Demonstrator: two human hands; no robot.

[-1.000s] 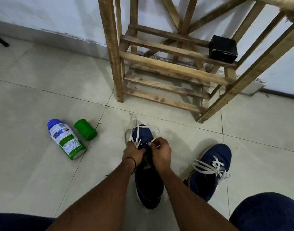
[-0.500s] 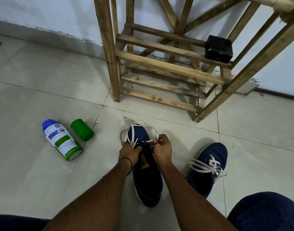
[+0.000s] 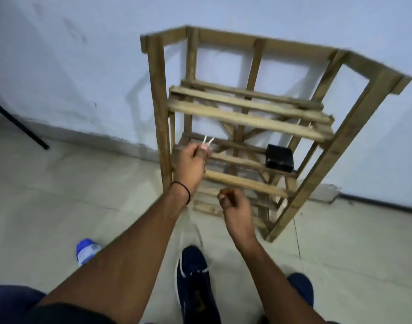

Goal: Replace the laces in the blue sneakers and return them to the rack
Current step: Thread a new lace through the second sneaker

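Judging from the head view, the task is roughly midway: the dark blue fabric sneaker [image 3: 195, 284] stands on the tiled floor at near centre, between the forearms, with a white flat lace [image 3: 205, 139] threaded through it but not yet tied. The left hand [image 3: 192, 160] is raised in front of the slatted wooden shoe rack [image 3: 247, 120] and pinches both lace ends together, the two strands running down to the shoe. The right hand [image 3: 233, 202] sits lower and to the right with fingers clenched; blur prevents telling whether it grasps anything. A second dark blue sneaker [image 3: 302, 285] lies at near right, largely hidden by the right forearm, so its lacing cannot be checked here. Remaining, by assessment: tie off this lace and place both shoes on the rack, which holds only a small black box [image 3: 279, 159]. Against the earlier frame, both hands were down at the eyelets; the left has since lifted the ends high, the view has tilted upward, and only the white bottle with a blue cap [image 3: 86, 251] shows at near left.
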